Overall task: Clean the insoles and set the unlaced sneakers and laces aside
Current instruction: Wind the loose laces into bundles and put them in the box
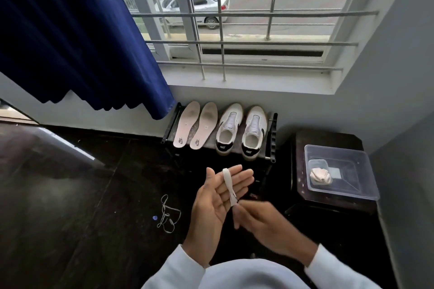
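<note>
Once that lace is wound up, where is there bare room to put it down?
The rack top is crowded: two insoles and both sneakers fill it side to side. Free patches: the dark floor left of the loose lace, the windowsill above the rack, and the clear bin's bottom right of its small tub.

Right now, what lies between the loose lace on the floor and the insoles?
Head view: only bare dark floor lies between the loose lace and the insoles on the rack.

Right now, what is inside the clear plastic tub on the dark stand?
Inside the clear tub sits a smaller clear container with a crumpled pale cloth beside it. What lies under the cloth is hidden.
</note>
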Motion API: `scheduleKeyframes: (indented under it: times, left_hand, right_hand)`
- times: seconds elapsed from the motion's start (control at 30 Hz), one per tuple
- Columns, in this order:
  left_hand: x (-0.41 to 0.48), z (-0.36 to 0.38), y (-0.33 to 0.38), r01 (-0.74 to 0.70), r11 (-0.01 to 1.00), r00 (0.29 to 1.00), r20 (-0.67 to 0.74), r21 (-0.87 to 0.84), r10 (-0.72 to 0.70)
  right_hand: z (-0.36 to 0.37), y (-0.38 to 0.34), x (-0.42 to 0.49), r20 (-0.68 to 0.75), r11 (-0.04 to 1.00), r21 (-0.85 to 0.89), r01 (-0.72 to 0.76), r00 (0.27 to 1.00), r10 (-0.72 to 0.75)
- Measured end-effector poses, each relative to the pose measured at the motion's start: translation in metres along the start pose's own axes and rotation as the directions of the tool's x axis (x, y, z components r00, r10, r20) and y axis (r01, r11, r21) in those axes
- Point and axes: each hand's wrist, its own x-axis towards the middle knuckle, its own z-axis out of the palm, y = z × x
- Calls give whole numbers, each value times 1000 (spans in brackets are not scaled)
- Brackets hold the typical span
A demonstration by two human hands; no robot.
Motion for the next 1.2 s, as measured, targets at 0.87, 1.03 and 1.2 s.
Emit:
scheduleKeyframes:
  times: [0.87,1.03,1.2]
  left_hand:
    - [14,-64,29,-46,979,997,68,197,33]
    - [21,-74,20,-24,939,999,49,343,8]
    - [13,-76,13,29,907,982,155,419,-103]
  right_hand:
    - [40,-26,27,-88,997,56,60,995,-55]
    - [24,-62,23,-78,982,-122,145,985,-155]
    - [-17,-78,59,-187,991,-60,123,973,-132]
